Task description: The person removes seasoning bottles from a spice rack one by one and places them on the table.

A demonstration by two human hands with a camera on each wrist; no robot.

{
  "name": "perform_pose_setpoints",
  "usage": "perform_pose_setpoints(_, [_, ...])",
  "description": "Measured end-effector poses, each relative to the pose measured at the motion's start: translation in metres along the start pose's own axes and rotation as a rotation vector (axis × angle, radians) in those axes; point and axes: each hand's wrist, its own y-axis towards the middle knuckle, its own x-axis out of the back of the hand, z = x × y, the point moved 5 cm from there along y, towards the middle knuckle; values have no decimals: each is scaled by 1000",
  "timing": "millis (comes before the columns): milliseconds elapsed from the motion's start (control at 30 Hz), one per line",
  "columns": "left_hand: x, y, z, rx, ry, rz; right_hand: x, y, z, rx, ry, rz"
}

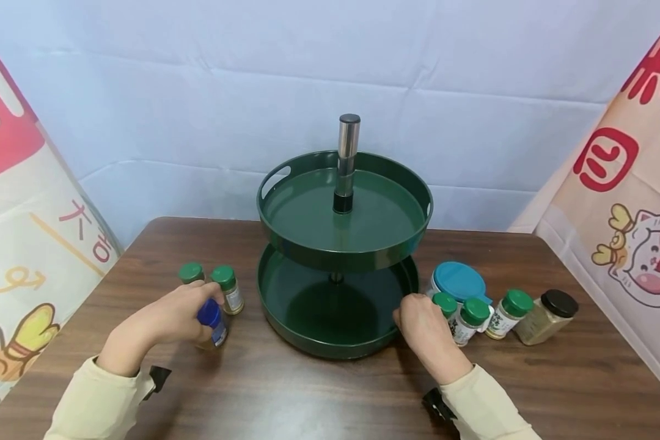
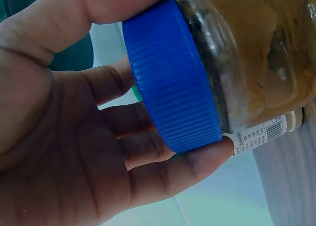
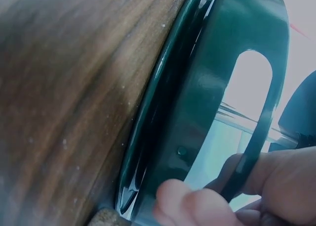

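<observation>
My left hand (image 1: 167, 315) holds a jar (image 1: 219, 333) by its ribbed blue lid (image 2: 170, 77), thumb on one side and fingers on the other. Brown paste shows through the jar's clear wall in the left wrist view. Whether its base touches the table cannot be told. My right hand (image 1: 426, 327) grips the right rim of the lower tray of a dark green two-tier round stand (image 1: 341, 351). In the right wrist view, the thumb and fingers (image 3: 197, 206) pinch the tray wall (image 3: 197, 102) at its oval handle cut-out.
Two green-capped bottles (image 1: 232, 296) stand just beyond my left hand. Right of the stand are a blue-lidded container (image 1: 459, 280), several green-capped bottles (image 1: 507, 315) and a black-capped jar (image 1: 547, 318). A metal post (image 1: 348, 140) rises through the upper tray (image 1: 308, 214). Brown wooden tabletop (image 1: 286, 403) lies in front.
</observation>
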Motion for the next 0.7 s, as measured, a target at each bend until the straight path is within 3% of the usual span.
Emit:
perform_pose_setpoints(267, [1, 3, -5, -31, 25, -72, 4, 1, 0, 43, -51, 9])
perform_pose_setpoints(400, [8, 1, -12, -34, 67, -142, 8, -2, 1, 35, 2, 82])
perform_pose_setpoints(533, [22, -3, -22, 3, 102, -221, 18, -11, 5, 33, 48, 172])
perform_pose_setpoints(600, [29, -3, -27, 13, 90, -262, 29, -16, 9, 69, 48, 152])
perform_pose_setpoints(700, [38, 0, -33, 11, 47, -326, 52, -20, 10, 179, 29, 23])
